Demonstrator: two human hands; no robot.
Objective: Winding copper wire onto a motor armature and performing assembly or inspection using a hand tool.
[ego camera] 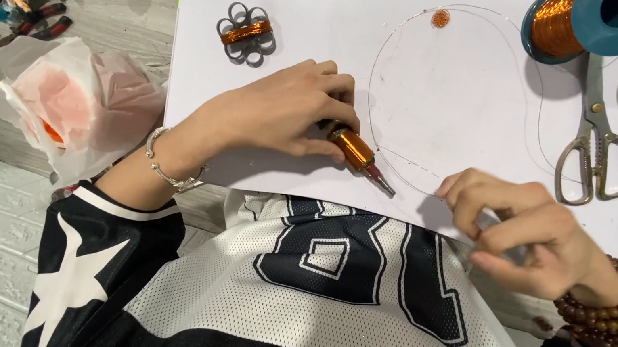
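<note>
The fine wire [391,63] looping over the smooth white board [318,3] at centre frame could kink or snap if the right hand [536,236], pinching its end, tugs while the left hand [285,113] grips the glossy copper-wound tool [357,152] with its steel tip down.

From my feed the only package I see is a thin plastic bag [79,102] at the left of the frame, on the grey floor beside the white board. It is crumpled, translucent white with a pinkish tint, and something orange, maybe its contents, shows at its lower edge. No labels, signs or screens.
</note>
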